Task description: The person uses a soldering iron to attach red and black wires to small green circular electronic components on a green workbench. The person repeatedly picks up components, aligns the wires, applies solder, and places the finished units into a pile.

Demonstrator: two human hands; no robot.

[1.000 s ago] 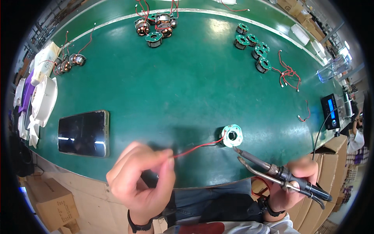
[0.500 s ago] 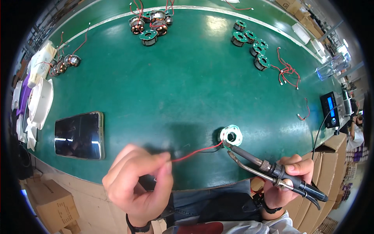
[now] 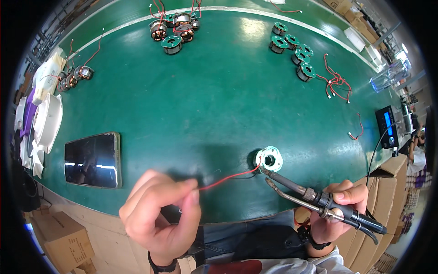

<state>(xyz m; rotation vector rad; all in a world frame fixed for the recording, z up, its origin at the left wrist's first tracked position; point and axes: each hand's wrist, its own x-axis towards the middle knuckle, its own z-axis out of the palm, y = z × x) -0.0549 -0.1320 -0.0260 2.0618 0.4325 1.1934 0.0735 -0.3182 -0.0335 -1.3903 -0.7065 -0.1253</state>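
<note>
A round motor stator with a circuit board on top (image 3: 275, 155) lies on the green table near its front edge. Between thumb and fingertips, my left hand (image 3: 162, 212) pinches a red wire (image 3: 228, 176), whose far end meets the near left edge of the board. My right hand (image 3: 340, 210) is wrapped round a soldering iron (image 3: 292, 185) with a thin bent metal tube along its underside. The iron's tip touches or nearly touches the board where the wire ends. A dark wire shows beneath the red one.
A smartphone (image 3: 92, 160) lies on the left. Several green-topped stators (image 3: 306, 71) and loose red wires (image 3: 337, 84) sit at the far right; wired stators (image 3: 172, 44) stand at the far middle. A white spool (image 3: 49, 118) is at the left edge, a soldering station (image 3: 387, 127) at the right.
Both hands keep their grips and nearly their places. The iron's tip has shifted very slightly at the board's edge. The whole view has moved a little.
</note>
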